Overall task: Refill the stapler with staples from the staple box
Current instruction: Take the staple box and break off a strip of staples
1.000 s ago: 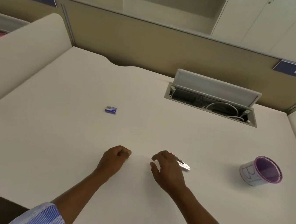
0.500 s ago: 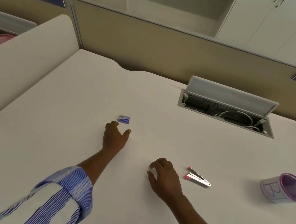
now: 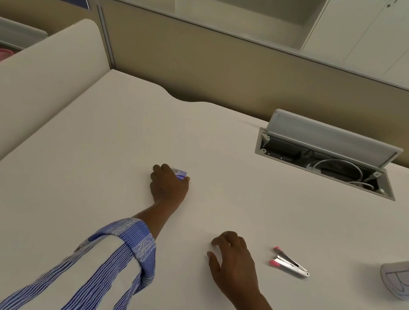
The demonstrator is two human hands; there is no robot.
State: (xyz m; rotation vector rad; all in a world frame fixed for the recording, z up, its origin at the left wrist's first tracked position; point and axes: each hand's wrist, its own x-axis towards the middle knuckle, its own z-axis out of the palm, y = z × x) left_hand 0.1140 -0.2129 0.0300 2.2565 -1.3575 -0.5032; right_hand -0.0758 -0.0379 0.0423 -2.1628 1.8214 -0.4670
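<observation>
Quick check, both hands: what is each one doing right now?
Left hand: closed around the staple box on the desk, not lifted.
Right hand: open, empty, resting on the desk beside the stapler, not touching it.

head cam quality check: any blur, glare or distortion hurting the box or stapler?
Head view: wide-angle bend along the partition; soft even light, no glare. Left hand covers most of the slightly smeared box. Stapler sharp, faint shadow. Cup cropped at right edge.
</observation>
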